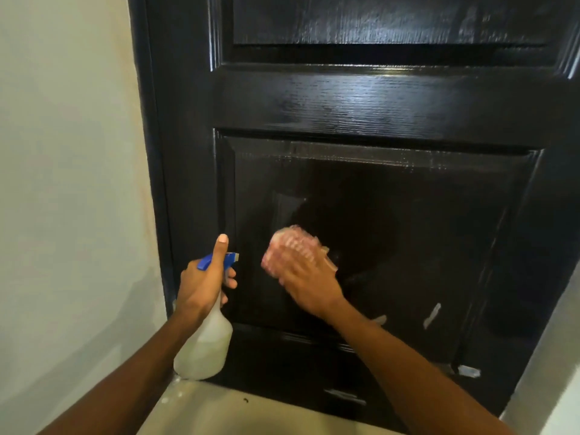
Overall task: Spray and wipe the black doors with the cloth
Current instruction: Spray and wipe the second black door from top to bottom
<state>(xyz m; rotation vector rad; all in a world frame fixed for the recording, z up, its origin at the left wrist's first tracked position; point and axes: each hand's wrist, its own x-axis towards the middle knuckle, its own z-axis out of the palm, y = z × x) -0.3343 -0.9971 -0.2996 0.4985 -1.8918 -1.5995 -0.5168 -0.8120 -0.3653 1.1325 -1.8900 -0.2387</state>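
Pink cloth [290,249] sits under my right hand [309,282], fingers flat, pressed on the black door [392,215] panel; at nine o'clock my left hand [204,282] grips the spray bottle [207,343].

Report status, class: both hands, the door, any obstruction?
Left hand grips spray bottle. Right hand presses pink cloth on black door lower panel. Nothing in the way.

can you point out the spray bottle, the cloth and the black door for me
spray bottle [204,346]: head view, on its translucent body below the left hand.
cloth [290,246]: head view, on the pink fabric above the right hand's fingers.
black door [376,102]: head view, on the glossy horizontal rail between panels.
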